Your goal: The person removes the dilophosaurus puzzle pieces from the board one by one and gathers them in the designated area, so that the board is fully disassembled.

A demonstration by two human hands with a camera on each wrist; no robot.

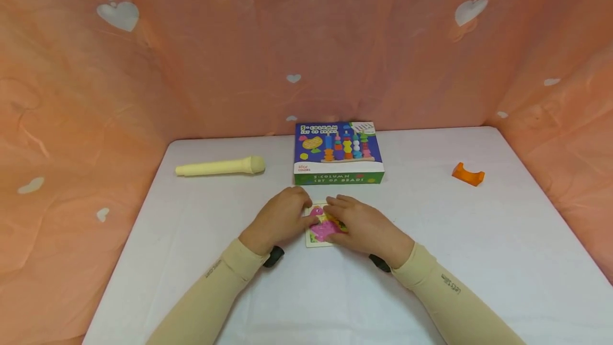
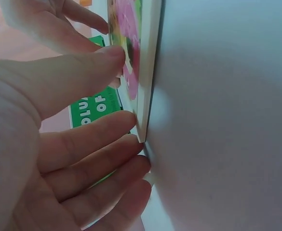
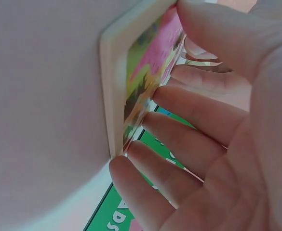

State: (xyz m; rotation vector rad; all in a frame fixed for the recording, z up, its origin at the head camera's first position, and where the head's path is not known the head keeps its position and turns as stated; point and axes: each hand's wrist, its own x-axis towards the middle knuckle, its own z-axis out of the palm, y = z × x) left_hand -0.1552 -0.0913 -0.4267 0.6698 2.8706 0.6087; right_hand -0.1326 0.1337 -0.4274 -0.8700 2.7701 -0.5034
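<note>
Two hands, your L hand [image 1: 280, 217] & R hand [image 1: 369, 223], had fingers apart abt. the dino board [image 1: 320, 231]; uneven thumb pressure could've skidded it across the tabletop [image 1: 316, 302].

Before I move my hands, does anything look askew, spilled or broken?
Nothing looks spilled or broken. The small orange block with a curved notch looks slightly odd, lying alone and angled on the right. The cream-edged board with a pink animal picture is partly covered by your left hand and right hand, so I can't fully check.
</note>
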